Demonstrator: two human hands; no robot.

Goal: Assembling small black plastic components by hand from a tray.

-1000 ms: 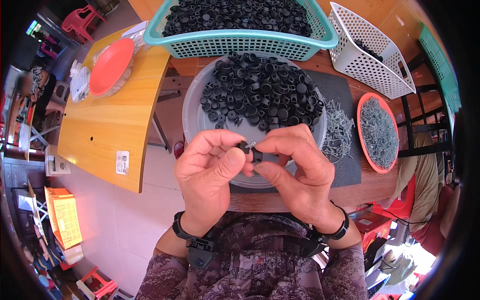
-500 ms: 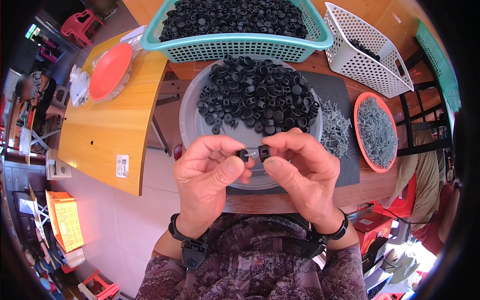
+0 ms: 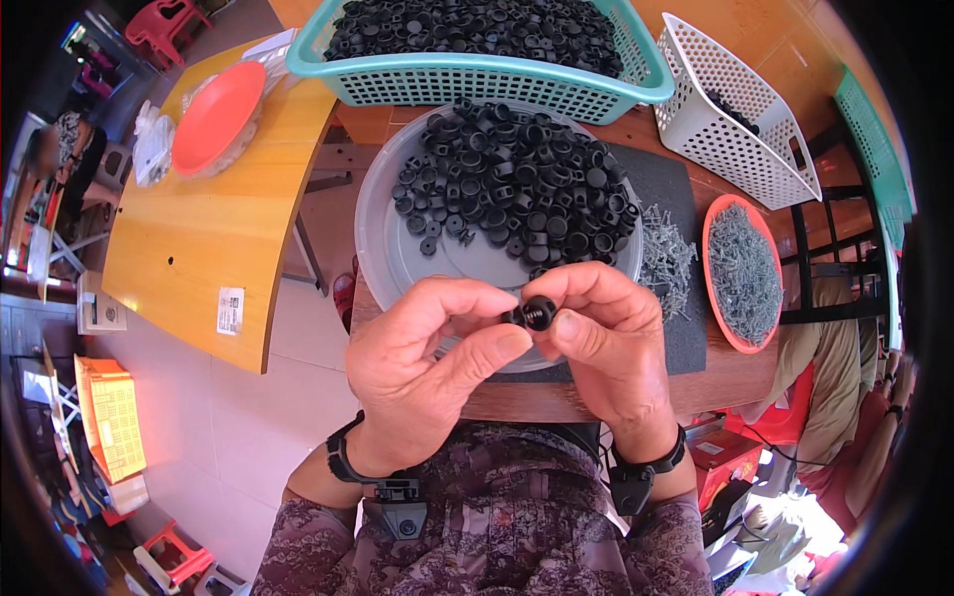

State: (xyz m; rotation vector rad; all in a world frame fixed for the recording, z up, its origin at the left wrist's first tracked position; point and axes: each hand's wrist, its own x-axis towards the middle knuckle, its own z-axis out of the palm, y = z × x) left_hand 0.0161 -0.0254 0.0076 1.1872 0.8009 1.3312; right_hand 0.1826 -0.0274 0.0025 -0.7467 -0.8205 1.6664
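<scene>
My left hand [image 3: 422, 363] and my right hand [image 3: 606, 343] meet over the near rim of a round grey tray [image 3: 393, 248]. Between their fingertips they pinch a small black round plastic part [image 3: 537, 313]; a second small dark piece sits against it on the left-hand side. On the tray, beyond my hands, lies a heap of several like black parts [image 3: 522, 184]. I wear a dark band on each wrist.
A teal basket [image 3: 477, 79] full of black parts stands behind the tray. Right of it are a white perforated basket [image 3: 740, 124], loose grey screws [image 3: 666, 263] on a dark mat and an orange dish of screws [image 3: 743, 273]. A wooden table [image 3: 214, 214] with an orange lid is left.
My hands have kept the small part between them and turned it, so its round face now points up at me. The view has shifted slightly.
</scene>
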